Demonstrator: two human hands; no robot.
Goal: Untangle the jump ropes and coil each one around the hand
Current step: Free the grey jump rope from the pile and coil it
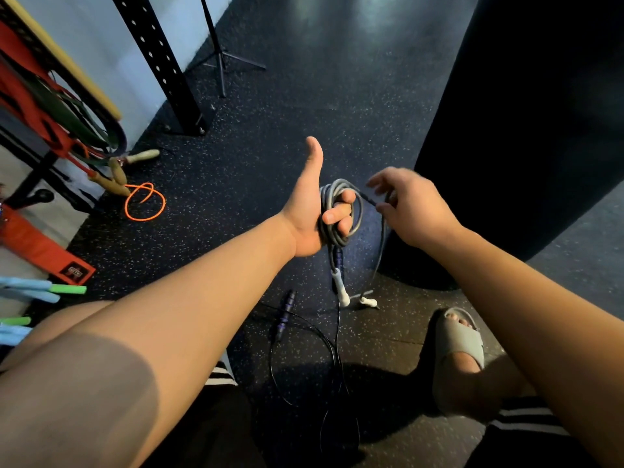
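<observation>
A dark speckled rubber floor fills the scene. At far left a black post with a row of holes stands on it, with a thin tripod just beyond. A red rack at the left edge carries green bands under a yellow bar. Nearer lies a red strap with a label. A big dark bag stands right. Near right is a grey sandal.

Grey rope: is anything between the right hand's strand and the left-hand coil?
Nothing visible. The right hand pinches the loose strand right beside the grey coil that the left hand grips; only open air separates them.
</observation>
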